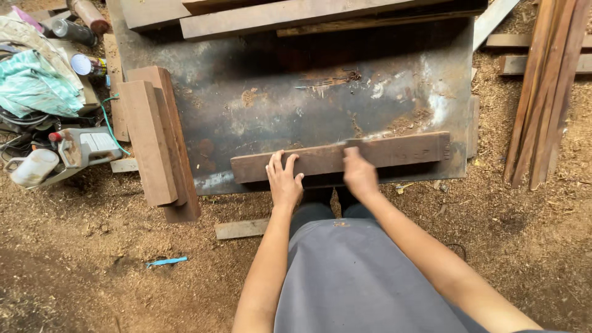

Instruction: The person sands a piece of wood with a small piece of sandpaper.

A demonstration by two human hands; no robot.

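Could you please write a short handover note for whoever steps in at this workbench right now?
Left hand: flat, fingers spread, pressing the left part of the dark wooden board.
Right hand: on the board's middle, blurred; grip unclear.
The board lies lengthwise along the near edge of the metal-topped table.
Two stacked planks overhang the table's left end; more timber lies at the far edge.
A power tool sits on the sawdust floor at left.
Done or left: no fresh cut or mark visible on the board.
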